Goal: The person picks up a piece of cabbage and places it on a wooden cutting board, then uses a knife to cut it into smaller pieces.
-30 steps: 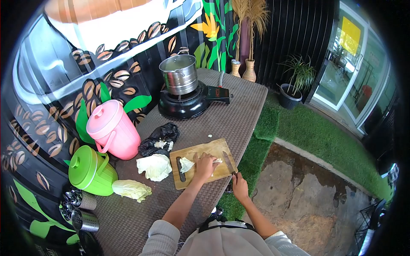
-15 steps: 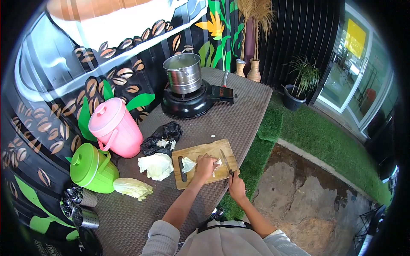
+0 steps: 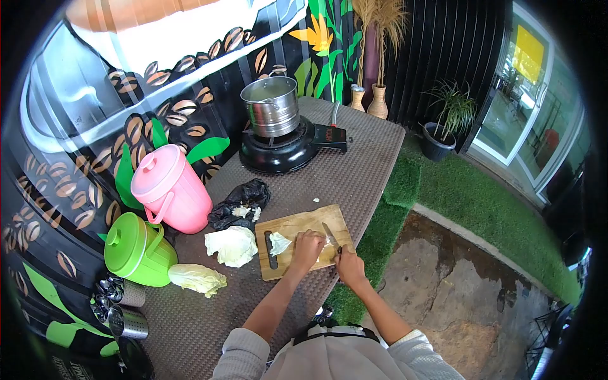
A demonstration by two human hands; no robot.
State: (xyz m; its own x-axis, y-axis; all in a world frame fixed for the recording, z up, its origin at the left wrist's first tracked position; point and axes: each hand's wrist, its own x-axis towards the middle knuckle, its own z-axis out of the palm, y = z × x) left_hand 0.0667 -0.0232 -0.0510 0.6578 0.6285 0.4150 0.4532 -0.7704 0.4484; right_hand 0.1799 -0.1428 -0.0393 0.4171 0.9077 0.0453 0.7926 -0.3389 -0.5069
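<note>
My right hand (image 3: 349, 266) is wrapped round the dark handle of a knife (image 3: 330, 235), whose blade points away from me over the right side of a wooden cutting board (image 3: 294, 225). Curled fingers of my left hand (image 3: 308, 248) press down on the board, holding a piece of cabbage that they mostly hide. Small pale cabbage bits (image 3: 328, 241) show between those fingers and the blade. To the left of that hand a loose cabbage piece (image 3: 278, 243) lies on the board, near its dark handle slot.
Left of the board lie a large cabbage leaf (image 3: 230, 246), a cabbage wedge (image 3: 197, 279) and a black plastic bag (image 3: 240, 204). Pink (image 3: 170, 190) and green (image 3: 139, 250) lidded buckets stand by the wall. A steel pot (image 3: 271, 111) sits on a black portable stove (image 3: 278, 152).
My right hand and the knife have shifted slightly left and away from me, bringing the blade closer to my left hand. My left hand stays on the board, its fingers more curled.
</note>
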